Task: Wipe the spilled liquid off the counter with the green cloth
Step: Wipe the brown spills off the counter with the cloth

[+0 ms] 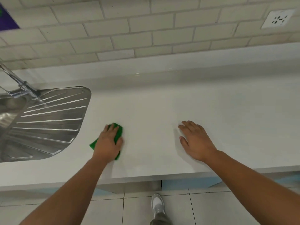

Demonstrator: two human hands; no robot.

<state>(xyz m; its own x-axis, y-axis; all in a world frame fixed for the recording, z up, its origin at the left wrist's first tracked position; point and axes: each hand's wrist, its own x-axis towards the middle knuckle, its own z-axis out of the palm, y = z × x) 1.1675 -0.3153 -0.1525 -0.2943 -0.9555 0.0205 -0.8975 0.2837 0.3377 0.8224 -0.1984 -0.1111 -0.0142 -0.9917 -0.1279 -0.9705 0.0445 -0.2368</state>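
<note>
A green cloth point(118, 131) lies on the white counter point(162, 111), just right of the steel draining board. My left hand point(108, 142) presses flat on top of the cloth and covers most of it; green corners stick out in front of the fingers and at both sides of the hand. My right hand point(195, 140) rests on the bare counter further right, fingers spread and straight, holding nothing. No spilled liquid is plainly visible on the counter; faint glints show near the back wall.
A steel sink with a ribbed draining board point(43, 125) and a tap point(19, 83) fills the left. A tiled wall with a socket point(278, 18) runs behind. The counter's front edge point(146, 177) lies below my wrists, with the floor and my shoe point(157, 204) beneath.
</note>
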